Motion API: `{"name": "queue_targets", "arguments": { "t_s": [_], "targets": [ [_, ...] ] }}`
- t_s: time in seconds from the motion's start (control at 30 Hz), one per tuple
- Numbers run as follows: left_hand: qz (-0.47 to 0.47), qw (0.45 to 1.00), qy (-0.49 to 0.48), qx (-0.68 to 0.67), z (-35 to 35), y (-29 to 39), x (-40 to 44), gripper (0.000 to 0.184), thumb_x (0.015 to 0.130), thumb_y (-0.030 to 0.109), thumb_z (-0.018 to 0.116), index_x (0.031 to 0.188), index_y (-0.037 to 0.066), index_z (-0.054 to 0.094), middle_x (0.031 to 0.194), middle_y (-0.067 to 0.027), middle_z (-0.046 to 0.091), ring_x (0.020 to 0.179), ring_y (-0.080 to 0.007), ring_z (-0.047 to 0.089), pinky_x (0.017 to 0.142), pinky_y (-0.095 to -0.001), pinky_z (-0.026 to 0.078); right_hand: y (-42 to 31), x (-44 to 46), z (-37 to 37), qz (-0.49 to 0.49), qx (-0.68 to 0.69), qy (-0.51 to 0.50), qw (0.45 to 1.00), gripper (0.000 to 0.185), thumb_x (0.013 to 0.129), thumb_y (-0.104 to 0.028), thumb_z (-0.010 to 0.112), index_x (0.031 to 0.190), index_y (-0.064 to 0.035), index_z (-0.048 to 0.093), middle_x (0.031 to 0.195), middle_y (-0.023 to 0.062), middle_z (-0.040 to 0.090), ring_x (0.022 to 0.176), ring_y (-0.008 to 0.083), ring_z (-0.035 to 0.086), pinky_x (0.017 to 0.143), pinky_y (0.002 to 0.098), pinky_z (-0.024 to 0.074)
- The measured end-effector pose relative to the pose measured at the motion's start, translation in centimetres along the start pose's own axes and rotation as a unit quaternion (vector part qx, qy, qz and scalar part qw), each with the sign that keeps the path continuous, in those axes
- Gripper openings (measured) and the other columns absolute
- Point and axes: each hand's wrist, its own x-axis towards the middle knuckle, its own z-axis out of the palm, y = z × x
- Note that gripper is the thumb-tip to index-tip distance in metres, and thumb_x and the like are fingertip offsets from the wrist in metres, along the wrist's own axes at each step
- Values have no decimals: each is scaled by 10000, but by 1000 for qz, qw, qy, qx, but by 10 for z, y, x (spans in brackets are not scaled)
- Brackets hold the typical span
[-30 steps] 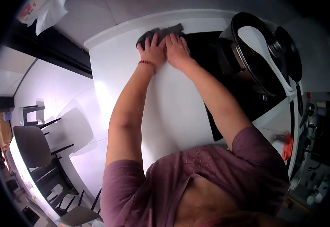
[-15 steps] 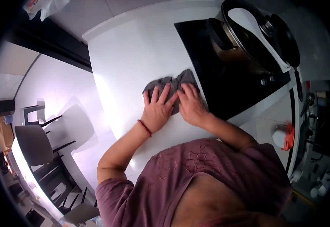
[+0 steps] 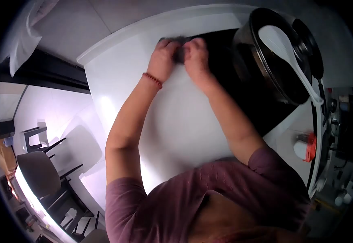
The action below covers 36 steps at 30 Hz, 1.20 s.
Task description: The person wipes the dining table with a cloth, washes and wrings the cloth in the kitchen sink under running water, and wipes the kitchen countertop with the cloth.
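Observation:
A dark grey cloth (image 3: 179,56) lies bunched on the white countertop (image 3: 180,117), near its far edge and beside the black cooktop (image 3: 221,60). Red beads circle the wrist of my left hand (image 3: 162,56), whose curled fingers grip the cloth's left side. Across from it, my right hand (image 3: 196,60) has its fingers closed on the right side of the cloth, close to the cooktop's edge. Motion blurs both hands and the cloth somewhat, and much of the cloth is hidden under the fingers.
On the cooktop stands a large lidded pot (image 3: 261,60) with a white rice paddle (image 3: 284,46) across its lid. A dark frying pan (image 3: 312,52) is behind it. Grey chairs (image 3: 38,174) stand on the floor at left. A raised rim (image 3: 115,38) runs along the counter's back.
Both hands have pushed the cloth away from my body to the counter's far side. My arms are stretched further out, and the fingers, flatter before, are now curled.

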Motion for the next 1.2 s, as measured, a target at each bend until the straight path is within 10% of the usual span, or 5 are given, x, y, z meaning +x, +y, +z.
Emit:
{"name": "queue_targets", "arguments": {
  "t_s": [0.1, 0.3, 0.63, 0.8, 1.2],
  "targets": [
    [94, 995, 6, -34, 26, -19, 59, 314, 814, 102, 544, 1121, 73, 603, 1220, -172, 538, 1117, -370, 490, 951, -412, 409, 11, 37, -2, 30, -142, 104, 984, 161, 772, -21, 561, 927, 7, 598, 1088, 189, 525, 1076, 395, 454, 932, 463, 366],
    [12, 963, -218, 157, 48, -61, 79, 490, 854, 284, 516, 1326, 158, 479, 1466, -76, 321, 1295, -296, 365, 1075, -436, 271, 33, 77, 29, 164, -288, -279, 901, 393, 838, -197, 533, 1168, 13, 581, 1279, 229, 485, 1201, 362, 436, 1040, 490, 259],
    [-34, 953, -165, 251, -80, -104, -22, 518, 864, 247, 499, 1370, 207, 395, 1474, 8, 296, 1341, -197, 304, 1094, -424, 225, -63, 43, 130, -13, -111, -167, 980, 462, 796, -184, 500, 1170, 86, 529, 1261, 260, 452, 1239, 422, 352, 1068, 485, 237],
    [-127, 940, -62, 311, -123, -124, -92, 454, 911, 301, 453, 1360, 259, 409, 1462, -38, 322, 1294, -323, 360, 1076, -470, 244, -121, 22, 135, -118, -26, -213, 970, 442, 844, -251, 496, 1196, 14, 524, 1276, 192, 480, 1254, 403, 351, 1079, 504, 202],
    [-218, 924, -131, 287, -27, -20, -46, 498, 912, 385, 383, 1403, 332, 321, 1510, -98, 218, 1354, -393, 225, 1071, -589, 95, -27, 9, 48, -102, -128, -166, 973, 390, 857, -133, 501, 1205, 40, 499, 1300, 217, 470, 1214, 354, 438, 1042, 419, 339]
  ]
}}
